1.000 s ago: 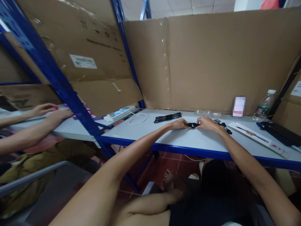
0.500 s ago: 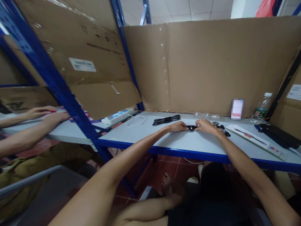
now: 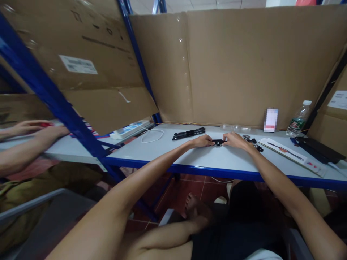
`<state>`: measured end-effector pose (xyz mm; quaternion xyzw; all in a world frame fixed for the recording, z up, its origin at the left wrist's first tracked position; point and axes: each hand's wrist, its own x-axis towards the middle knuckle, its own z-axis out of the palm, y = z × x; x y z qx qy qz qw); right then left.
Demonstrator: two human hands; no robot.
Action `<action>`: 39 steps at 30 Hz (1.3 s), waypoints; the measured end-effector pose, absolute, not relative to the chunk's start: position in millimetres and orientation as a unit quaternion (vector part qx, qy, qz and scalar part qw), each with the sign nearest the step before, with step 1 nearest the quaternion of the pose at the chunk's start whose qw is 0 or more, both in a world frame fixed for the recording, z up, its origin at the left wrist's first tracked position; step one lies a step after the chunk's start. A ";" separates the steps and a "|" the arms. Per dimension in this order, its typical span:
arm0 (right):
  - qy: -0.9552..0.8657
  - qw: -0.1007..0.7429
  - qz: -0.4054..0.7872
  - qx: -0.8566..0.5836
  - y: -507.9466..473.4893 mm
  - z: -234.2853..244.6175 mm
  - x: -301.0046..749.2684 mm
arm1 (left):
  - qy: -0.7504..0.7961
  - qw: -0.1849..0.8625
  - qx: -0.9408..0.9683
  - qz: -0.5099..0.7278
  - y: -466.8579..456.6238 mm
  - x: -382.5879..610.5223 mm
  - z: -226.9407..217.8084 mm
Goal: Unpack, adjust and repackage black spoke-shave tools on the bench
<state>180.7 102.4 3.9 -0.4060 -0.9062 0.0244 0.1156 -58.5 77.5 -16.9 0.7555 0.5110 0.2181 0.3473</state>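
Note:
Between my two hands, just above or on the grey tabletop [image 3: 162,153], is a small flat black part [image 3: 218,142] with a white mark in its middle. My left hand [image 3: 202,141] pinches its left end, fingers closed. At the opposite end, the closed fingers of my right hand [image 3: 233,140] grip it too. Several long black strips [image 3: 189,134] lie in a bundle behind my left hand. Just right of my right hand is a cluster of small black and metallic pieces [image 3: 255,142], partly covered by that hand.
A long flat package [image 3: 288,153] with a printed strap-like item lies at right, beside a black case [image 3: 320,150]. Behind stand a phone [image 3: 271,120] and a water bottle [image 3: 297,121]. A white power strip [image 3: 130,130] is at left; beyond the blue post, a co-worker's hands [image 3: 29,128].
The camera view has shifted, so the tabletop things appear slightly higher and further left. Both hands keep hold of the black part, with little visible change in their grip.

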 end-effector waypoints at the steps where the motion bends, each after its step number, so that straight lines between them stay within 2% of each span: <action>1: -0.907 0.115 0.026 -0.405 102.4 3.9 180.8 | 0.510 0.344 0.757 0.220 78.0 -58.5 -17.5; 25: -0.904 0.119 0.017 -0.410 100.8 3.0 181.4 | 0.582 0.276 0.729 0.230 83.0 -52.8 -23.8; 34: -0.918 0.204 0.141 -0.309 101.7 6.4 178.2 | 0.581 0.284 0.725 0.235 83.9 -52.1 -23.3; 39: -0.915 0.207 0.123 -0.324 98.6 1.5 171.5 | 0.581 0.292 0.722 0.239 82.6 -51.8 -22.8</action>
